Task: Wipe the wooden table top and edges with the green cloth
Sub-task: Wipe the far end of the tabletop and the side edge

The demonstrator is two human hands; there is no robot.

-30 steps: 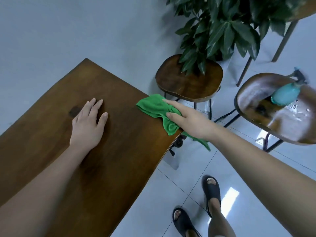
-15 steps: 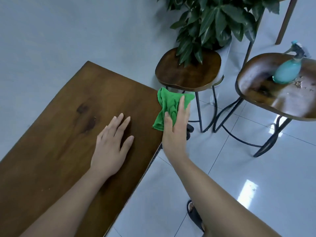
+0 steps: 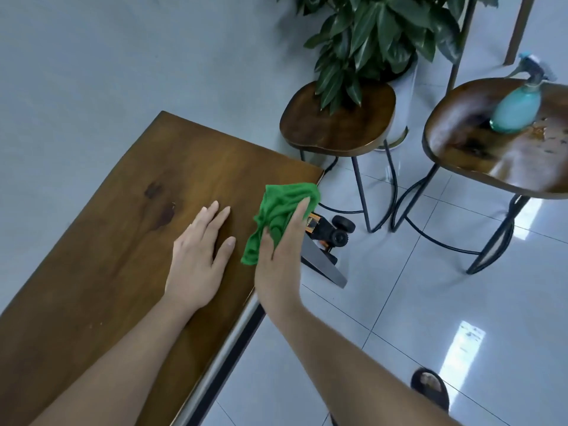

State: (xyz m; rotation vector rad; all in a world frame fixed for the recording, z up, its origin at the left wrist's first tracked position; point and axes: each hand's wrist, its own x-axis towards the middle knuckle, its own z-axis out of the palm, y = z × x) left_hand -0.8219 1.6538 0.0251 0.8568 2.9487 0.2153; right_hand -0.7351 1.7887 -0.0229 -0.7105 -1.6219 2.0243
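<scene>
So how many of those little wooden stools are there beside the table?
2. The left stool stands just past the table's far corner, beneath the plant's leaves; the right stool carries a blue spray bottle. Others may sit outside the frame.

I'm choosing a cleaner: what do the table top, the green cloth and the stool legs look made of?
Table top: wood, dark brown with a low sheen; grain and knots show. Green cloth: soft napped fabric, possibly microfibre; it bunches in folds. Stool legs: thin black rods, probably painted metal.
</scene>
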